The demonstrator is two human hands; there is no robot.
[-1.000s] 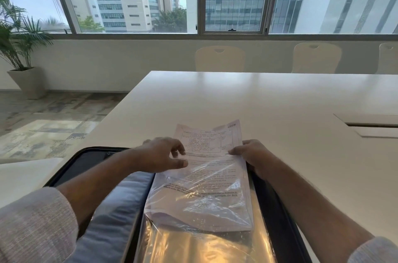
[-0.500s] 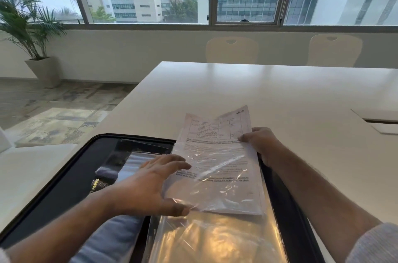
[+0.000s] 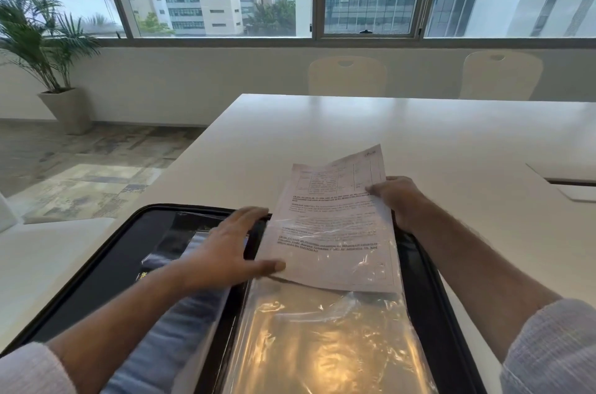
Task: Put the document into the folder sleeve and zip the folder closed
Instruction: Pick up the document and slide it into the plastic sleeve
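A black zip folder [image 3: 96,268] lies open on the white table, its clear plastic sleeves [image 3: 316,339] glinting on the right half. A printed paper document [image 3: 335,226] sits partly inside the top sleeve, its upper part sticking out past the folder's far edge. My right hand [image 3: 398,200] pinches the document's right edge. My left hand [image 3: 232,248] lies flat with fingers spread beside the sleeve's left edge, thumb touching the sleeve's lower left corner area.
The white table [image 3: 419,135] stretches ahead, with a cable hatch [image 3: 567,182] at the right. Two cream chairs [image 3: 346,76] stand at the far side under the windows. A potted palm [image 3: 48,48] stands on the floor at the left.
My left hand slid from the document's top left down to the sleeve's left side. The document sits slightly higher and more tilted. My head turned left, showing more of the folder's left half.
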